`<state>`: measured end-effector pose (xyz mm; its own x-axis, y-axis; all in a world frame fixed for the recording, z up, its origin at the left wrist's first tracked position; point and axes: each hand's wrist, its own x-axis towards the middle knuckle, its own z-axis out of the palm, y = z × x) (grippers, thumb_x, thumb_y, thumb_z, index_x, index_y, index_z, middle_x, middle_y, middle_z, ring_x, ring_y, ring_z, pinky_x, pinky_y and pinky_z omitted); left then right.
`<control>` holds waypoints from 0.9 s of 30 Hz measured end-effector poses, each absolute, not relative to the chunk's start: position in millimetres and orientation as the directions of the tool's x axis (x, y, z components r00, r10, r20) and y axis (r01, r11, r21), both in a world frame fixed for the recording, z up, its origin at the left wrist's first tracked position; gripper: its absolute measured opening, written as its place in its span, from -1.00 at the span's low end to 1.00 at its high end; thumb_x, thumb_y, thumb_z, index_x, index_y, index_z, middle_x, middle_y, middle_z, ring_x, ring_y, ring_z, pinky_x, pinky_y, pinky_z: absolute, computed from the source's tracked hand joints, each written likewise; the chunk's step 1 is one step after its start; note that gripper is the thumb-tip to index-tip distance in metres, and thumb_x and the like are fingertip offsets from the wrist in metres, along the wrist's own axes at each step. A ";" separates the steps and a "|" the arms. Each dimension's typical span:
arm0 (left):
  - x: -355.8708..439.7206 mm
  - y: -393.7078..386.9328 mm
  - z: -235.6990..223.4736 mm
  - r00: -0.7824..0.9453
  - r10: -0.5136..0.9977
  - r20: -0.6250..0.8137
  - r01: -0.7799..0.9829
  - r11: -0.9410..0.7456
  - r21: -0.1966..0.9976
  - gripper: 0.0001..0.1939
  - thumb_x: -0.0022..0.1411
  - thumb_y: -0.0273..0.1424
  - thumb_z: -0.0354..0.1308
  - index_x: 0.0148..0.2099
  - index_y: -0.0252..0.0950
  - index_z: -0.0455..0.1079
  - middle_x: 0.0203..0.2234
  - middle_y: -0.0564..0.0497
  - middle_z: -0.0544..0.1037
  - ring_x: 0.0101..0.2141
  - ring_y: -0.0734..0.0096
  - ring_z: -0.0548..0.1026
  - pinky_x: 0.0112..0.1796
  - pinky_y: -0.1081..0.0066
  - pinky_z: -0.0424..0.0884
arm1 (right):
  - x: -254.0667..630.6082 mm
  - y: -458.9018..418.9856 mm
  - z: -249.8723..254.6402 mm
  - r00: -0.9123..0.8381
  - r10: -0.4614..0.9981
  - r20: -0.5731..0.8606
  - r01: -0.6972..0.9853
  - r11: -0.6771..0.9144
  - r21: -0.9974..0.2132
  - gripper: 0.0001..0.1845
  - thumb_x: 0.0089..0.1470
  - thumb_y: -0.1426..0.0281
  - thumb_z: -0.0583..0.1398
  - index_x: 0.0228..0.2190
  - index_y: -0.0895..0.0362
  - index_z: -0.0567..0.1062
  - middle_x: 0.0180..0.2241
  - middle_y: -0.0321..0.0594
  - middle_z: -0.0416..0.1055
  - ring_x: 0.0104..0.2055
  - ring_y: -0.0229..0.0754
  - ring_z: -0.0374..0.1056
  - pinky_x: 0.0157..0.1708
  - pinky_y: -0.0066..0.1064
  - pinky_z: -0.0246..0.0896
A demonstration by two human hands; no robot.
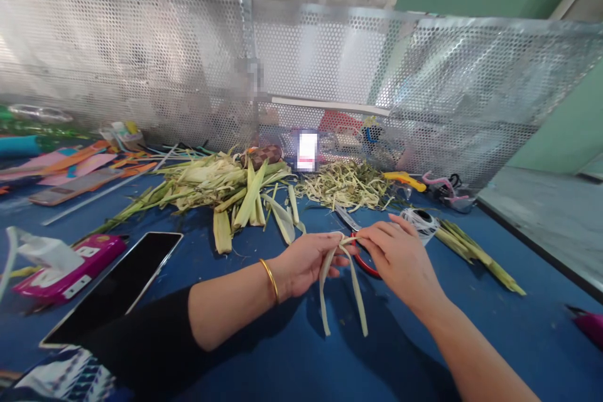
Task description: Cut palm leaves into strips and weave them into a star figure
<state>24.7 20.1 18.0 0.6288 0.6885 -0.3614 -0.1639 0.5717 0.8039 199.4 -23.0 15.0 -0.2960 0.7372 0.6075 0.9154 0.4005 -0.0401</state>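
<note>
Pale, narrow strips of dried husk [355, 289] hang in two tails from between my hands. My left hand [311, 260] pinches them where they cross, thumb on top; a gold bangle circles that wrist. On the other side, my right hand [400, 257] has its thumb and index finger closed on a short end of the husk strip. Red-handled scissors [365, 262] lie on the table just behind and under the hands, blades pointing away, with the handles partly covered by my right hand.
On the blue table [264, 358] lie a heap of husks [207, 182], a pile of shredded strips [346, 185], a roll of white string [419, 221] and green stalks [480, 254]. To the left are a tablet [117, 282] and a magenta power strip [70, 267]. A perforated metal screen [320, 56] stands behind.
</note>
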 end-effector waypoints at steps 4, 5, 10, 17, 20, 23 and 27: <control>23.9 20.7 14.1 0.653 0.675 -0.344 -0.040 0.483 0.874 -0.80 0.17 -0.32 0.16 -0.23 -0.36 0.46 -0.34 -0.09 0.57 -0.51 0.55 0.45 -0.53 0.57 0.34 | 200.3 -23.9 18.9 -0.306 0.722 0.620 0.929 0.370 0.028 -0.75 0.20 0.46 0.01 -0.36 0.09 0.48 -0.40 -0.25 0.49 -0.32 -0.19 0.38 0.09 -0.12 -0.04; 23.5 20.7 13.8 0.657 0.678 -0.330 -0.021 0.454 0.891 -0.79 0.14 -0.31 0.19 -0.24 -0.36 0.47 -0.35 -0.09 0.57 -0.50 0.54 0.45 -0.52 0.56 0.35 | 200.0 -24.5 20.5 -0.307 0.715 0.628 0.933 0.357 0.049 -0.75 0.20 0.46 0.02 -0.36 0.09 0.49 -0.40 -0.25 0.49 -0.31 -0.18 0.38 0.09 -0.11 -0.04; 23.7 16.9 14.7 0.687 0.682 -0.253 0.088 0.267 0.960 -0.72 0.01 -0.22 0.28 -0.36 -0.36 0.49 -0.40 -0.06 0.56 -0.55 0.56 0.40 -0.59 0.56 0.27 | 192.6 -29.2 26.9 -0.342 0.614 0.711 0.929 0.336 0.157 -0.77 0.17 0.45 0.08 -0.40 0.04 0.53 -0.35 -0.25 0.51 -0.17 -0.14 0.38 0.14 -0.08 -0.09; 25.8 9.3 14.0 0.747 0.597 -0.291 0.145 0.281 0.949 -0.73 0.03 -0.21 0.25 -0.41 -0.36 0.50 -0.45 -0.05 0.56 -0.60 0.56 0.39 -0.64 0.56 0.24 | 186.8 -27.0 20.7 -0.353 0.592 0.724 0.906 0.411 0.106 -0.75 0.15 0.47 0.10 -0.18 0.03 0.51 -0.09 -0.18 0.48 0.09 -0.06 0.25 0.16 -0.09 -0.06; 23.9 13.7 14.0 0.776 0.559 -0.293 0.047 0.411 0.910 -0.73 0.10 -0.25 0.20 -0.32 -0.38 0.52 -0.43 -0.09 0.57 -0.55 0.54 0.44 -0.60 0.58 0.28 | 194.0 -22.8 19.6 -0.170 0.674 0.719 0.900 0.403 -0.164 -0.73 0.17 0.41 0.07 -0.13 0.09 0.49 -0.11 -0.11 0.48 0.03 -0.02 0.32 0.06 -0.09 0.11; 21.7 18.9 15.3 0.791 0.543 -0.280 0.000 0.458 0.889 -0.74 0.12 -0.27 0.19 -0.30 -0.39 0.52 -0.42 -0.11 0.58 -0.53 0.54 0.44 -0.58 0.58 0.30 | 199.5 -18.4 17.6 -0.124 0.859 0.496 0.749 0.409 -0.522 -0.71 0.18 0.34 0.03 -0.19 0.08 0.51 -0.19 -0.15 0.52 -0.12 -0.08 0.42 -0.10 -0.21 0.29; 20.5 20.8 18.4 0.799 0.527 -0.290 0.017 0.462 0.887 -0.74 0.16 -0.29 0.15 -0.32 -0.40 0.52 -0.46 -0.10 0.57 -0.56 0.56 0.42 -0.59 0.59 0.28 | 198.6 -16.0 16.0 -0.265 0.930 0.256 0.609 0.367 -0.703 -0.69 0.17 0.31 0.01 -0.24 0.07 0.53 -0.25 -0.21 0.54 -0.20 -0.14 0.44 -0.19 -0.30 0.32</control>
